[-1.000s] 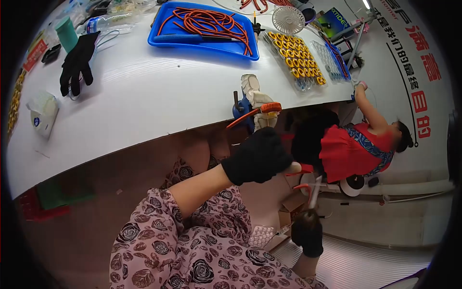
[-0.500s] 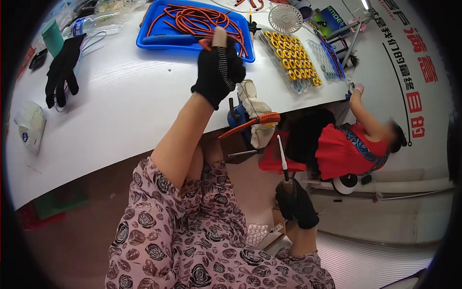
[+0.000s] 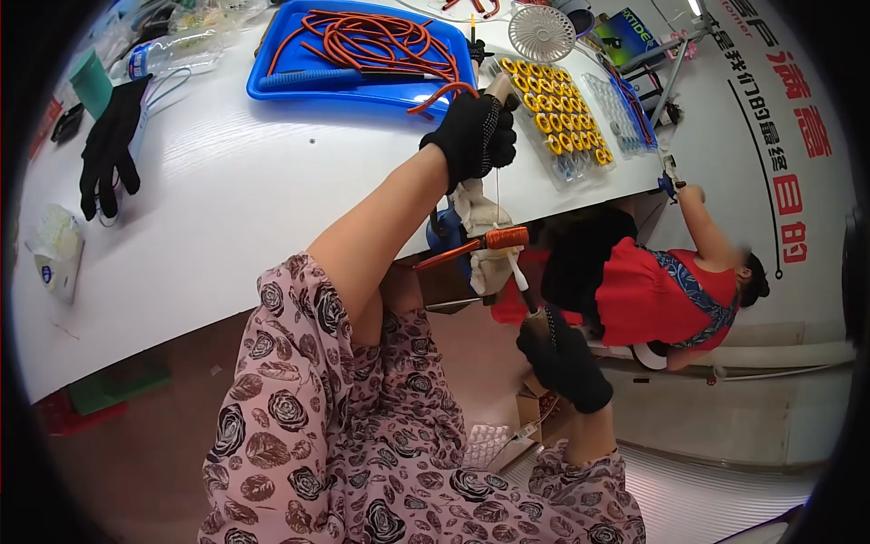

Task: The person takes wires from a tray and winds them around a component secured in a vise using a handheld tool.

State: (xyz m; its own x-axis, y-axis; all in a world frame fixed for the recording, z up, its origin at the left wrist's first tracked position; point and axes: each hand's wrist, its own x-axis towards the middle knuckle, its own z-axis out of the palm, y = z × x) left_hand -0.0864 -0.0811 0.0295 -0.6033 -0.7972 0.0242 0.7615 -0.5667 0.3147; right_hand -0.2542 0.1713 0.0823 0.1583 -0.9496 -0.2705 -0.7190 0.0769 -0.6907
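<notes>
At the white desk's (image 3: pixel 199 218) near edge, an orange wire-wound bundle (image 3: pixel 506 238) lies against cream cloth padding (image 3: pixel 473 210) on a blue metal vise (image 3: pixel 444 231), apparently for steadiness. The black-gloved right hand (image 3: pixel 566 363) has its fingers clamped around a white-tipped, pen-shaped tool (image 3: pixel 519 274), angled towards the bundle; the black-gloved left hand's (image 3: pixel 473 138) fingers curl closed above, seemingly tensioning a thin strand (image 3: pixel 497 195).

It looks like an assembly workshop: a blue tray (image 3: pixel 362 97) on the worktop (image 3: pixel 208 208) holds orange wire (image 3: pixel 385 41); right of the tray lie yellow rings (image 3: pixel 542 103) in rows; on the tray's near side, a blue clamp (image 3: pixel 442 233) stands beside an orange winding (image 3: pixel 506 238); farther right are another person (image 3: pixel 648 295) and red wall lettering (image 3: pixel 779 189).
</notes>
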